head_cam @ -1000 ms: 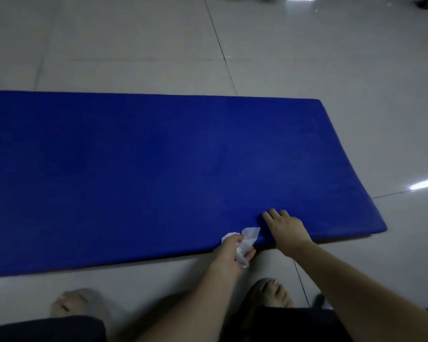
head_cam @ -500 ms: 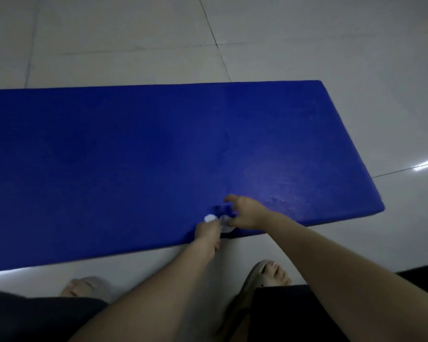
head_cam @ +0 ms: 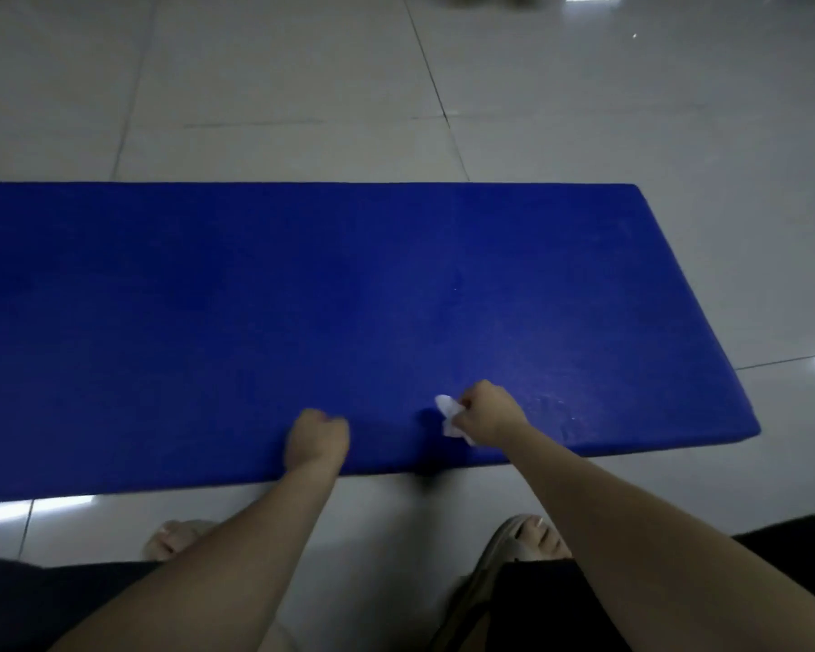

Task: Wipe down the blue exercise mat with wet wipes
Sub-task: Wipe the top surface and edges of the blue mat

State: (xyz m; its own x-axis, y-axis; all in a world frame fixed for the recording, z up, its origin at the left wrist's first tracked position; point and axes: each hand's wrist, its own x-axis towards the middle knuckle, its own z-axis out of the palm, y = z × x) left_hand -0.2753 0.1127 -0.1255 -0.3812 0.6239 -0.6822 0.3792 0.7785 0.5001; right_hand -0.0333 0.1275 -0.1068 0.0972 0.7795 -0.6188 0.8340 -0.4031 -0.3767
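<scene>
Head cam looks down at the blue exercise mat [head_cam: 302, 298] lying flat on the tiled floor [head_cam: 302, 87], left end running out of frame. Right hand [head_cam: 490, 414] is gripping a scrunched white wet wipe [head_cam: 450, 414] on the mat, close to its near edge toward the right corner. Left hand [head_cam: 318, 437] is balled into a fist by the same near edge, nothing visible in it. 2 sandaled feet [head_cam: 523, 541] sit on the floor beside the mat.

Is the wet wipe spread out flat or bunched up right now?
Bunched up: the wet wipe is a crumpled wad pinched in the right hand on the blue mat, not spread flat.
</scene>
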